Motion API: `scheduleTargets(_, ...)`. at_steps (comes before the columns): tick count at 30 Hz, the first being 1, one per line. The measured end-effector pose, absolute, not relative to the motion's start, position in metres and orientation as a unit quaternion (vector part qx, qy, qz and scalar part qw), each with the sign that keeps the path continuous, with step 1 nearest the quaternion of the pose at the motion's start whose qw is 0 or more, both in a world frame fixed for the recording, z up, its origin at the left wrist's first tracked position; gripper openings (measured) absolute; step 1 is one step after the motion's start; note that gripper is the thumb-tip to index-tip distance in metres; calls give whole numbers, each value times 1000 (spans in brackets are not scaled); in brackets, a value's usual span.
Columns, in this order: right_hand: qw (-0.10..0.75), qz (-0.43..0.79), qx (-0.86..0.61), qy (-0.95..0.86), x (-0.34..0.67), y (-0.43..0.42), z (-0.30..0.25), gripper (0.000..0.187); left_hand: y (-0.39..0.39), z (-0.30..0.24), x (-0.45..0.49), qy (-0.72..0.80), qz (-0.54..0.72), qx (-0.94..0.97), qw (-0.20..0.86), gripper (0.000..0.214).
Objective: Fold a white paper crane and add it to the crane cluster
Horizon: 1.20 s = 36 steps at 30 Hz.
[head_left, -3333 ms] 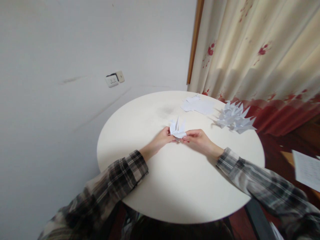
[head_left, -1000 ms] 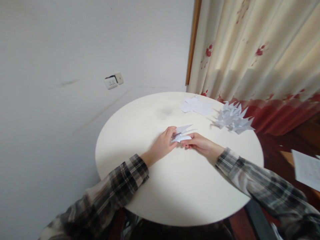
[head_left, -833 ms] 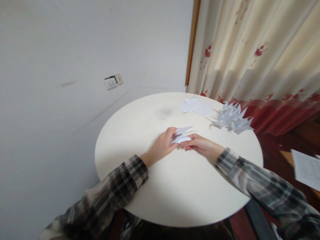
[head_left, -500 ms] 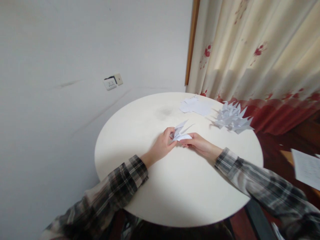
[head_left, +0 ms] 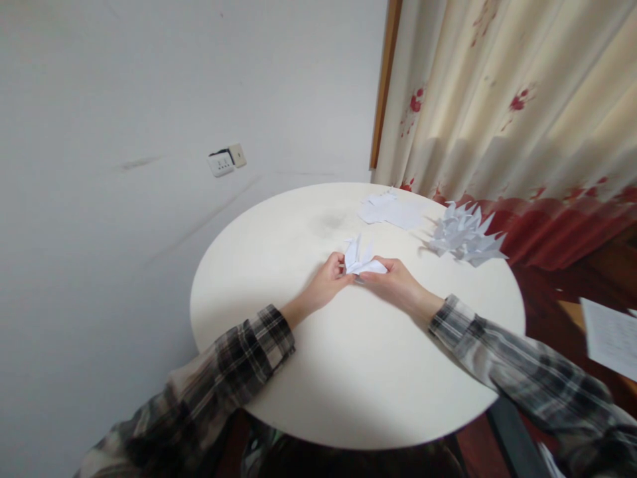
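Pinching the folded white paper (head_left: 357, 267) at mid-frame, the left hand (head_left: 328, 279) and right hand (head_left: 397, 280) have fingers (head_left: 374, 277) nearly closed on opposite sides — likely steadying it over the bench (head_left: 358, 372) while its points stand free.

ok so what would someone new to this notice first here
Probably the folded white paper, held between the left hand and right hand above the round white table. Next, the spiky cluster of paper pieces near the table's far right edge, and the cream-and-red curtain behind it.
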State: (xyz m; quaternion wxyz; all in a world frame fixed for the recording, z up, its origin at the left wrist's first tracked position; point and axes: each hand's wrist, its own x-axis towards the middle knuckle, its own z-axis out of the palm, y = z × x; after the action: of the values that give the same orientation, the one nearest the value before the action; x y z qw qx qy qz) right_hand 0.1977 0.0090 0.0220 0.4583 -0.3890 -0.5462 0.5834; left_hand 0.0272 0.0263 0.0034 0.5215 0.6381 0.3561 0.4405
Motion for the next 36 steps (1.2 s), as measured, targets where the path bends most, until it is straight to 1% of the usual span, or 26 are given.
scheduleTargets(6,475,469,-396,-631,201,9,23,27,18,15,30,383,427,565,594,20)
scheduleTargets(12,479,363,-368,-710,206,12,18,20,14,19,28,381,413,534,631,19)
scheduleTargets(18,469,303,-345,-754,210,11,18,18,15,21,26,390,398,523,645,22)
scheduleTargets(22,468,287,-345,-761,209,8,18,20,14,22,24,377,377,527,662,22)
scheduleTargets(29,490,255,-353,-755,210,6,20,20,11,27,22,352,355,531,684,25)
scheduleTargets(33,473,211,-319,-793,214,8,20,22,11,26,20,329,365,528,692,30)
scheduleTargets(36,442,149,-301,-832,218,10,18,25,11,25,19,312,366,523,704,32)
